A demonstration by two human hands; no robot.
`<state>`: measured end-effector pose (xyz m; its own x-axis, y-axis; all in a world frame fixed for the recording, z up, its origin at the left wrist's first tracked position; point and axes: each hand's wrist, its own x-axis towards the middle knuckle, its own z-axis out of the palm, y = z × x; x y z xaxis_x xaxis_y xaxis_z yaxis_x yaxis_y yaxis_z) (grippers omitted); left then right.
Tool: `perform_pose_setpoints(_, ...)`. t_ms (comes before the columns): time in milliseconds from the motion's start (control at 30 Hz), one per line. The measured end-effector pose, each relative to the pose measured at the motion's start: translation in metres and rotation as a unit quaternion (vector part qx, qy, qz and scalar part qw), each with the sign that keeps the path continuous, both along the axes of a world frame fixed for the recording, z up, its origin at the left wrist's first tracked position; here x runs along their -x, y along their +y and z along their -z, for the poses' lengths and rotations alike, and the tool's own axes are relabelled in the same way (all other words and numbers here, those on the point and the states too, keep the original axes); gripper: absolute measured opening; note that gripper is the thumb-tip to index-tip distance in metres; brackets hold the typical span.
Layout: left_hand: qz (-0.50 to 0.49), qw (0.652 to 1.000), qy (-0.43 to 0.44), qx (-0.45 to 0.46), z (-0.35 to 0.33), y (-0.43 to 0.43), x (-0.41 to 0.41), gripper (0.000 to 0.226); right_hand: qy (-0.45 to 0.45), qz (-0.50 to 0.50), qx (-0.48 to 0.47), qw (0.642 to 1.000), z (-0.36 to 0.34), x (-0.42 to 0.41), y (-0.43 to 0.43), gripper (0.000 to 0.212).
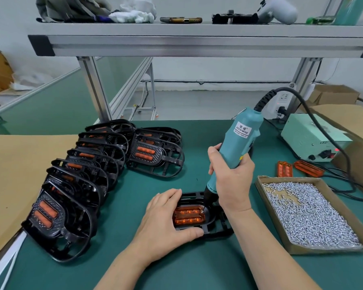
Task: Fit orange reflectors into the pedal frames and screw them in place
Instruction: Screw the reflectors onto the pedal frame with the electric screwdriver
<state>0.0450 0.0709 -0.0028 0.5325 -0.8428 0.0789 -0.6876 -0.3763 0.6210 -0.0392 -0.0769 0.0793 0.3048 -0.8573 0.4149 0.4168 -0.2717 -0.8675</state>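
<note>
The person has two bare hands. The left hand and the right hand each join a bare arm. The left arm and the right arm are bare all the way to the near edge. The left thumb's nail looks short.
</note>
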Motion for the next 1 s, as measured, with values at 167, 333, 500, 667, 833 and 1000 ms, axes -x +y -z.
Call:
perform_pose_setpoints(167,0.003,1.000,-0.001,0.001,-0.002,0.000,0.001,0.121,0.022,-0.003,0.030,0.999,0.001,0.000,0.002,0.019)
perform_pose_setpoints(333,0.002,1.000,-0.004,0.005,-0.002,0.000,0.001,0.120,0.034,-0.012,0.037,0.999,0.001,-0.003,0.004,0.022)
perform_pose_setpoints(500,0.001,1.000,-0.013,0.014,-0.001,-0.001,0.001,0.119,0.056,-0.052,0.054,0.996,-0.001,-0.008,0.006,0.037)
perform_pose_setpoints(667,-0.001,1.000,-0.008,0.014,-0.001,0.000,0.002,0.118,0.064,-0.068,0.042,0.995,-0.004,-0.008,0.005,0.037)
perform_pose_setpoints(833,0.000,1.000,-0.011,0.014,0.001,-0.001,0.000,0.118,0.044,-0.091,0.032,0.994,-0.008,-0.001,0.006,0.019)
perform_pose_setpoints(1000,-0.001,1.000,-0.009,0.012,0.004,0.000,-0.001,0.119,-0.023,-0.043,-0.044,0.998,-0.035,0.011,-0.016,0.018)
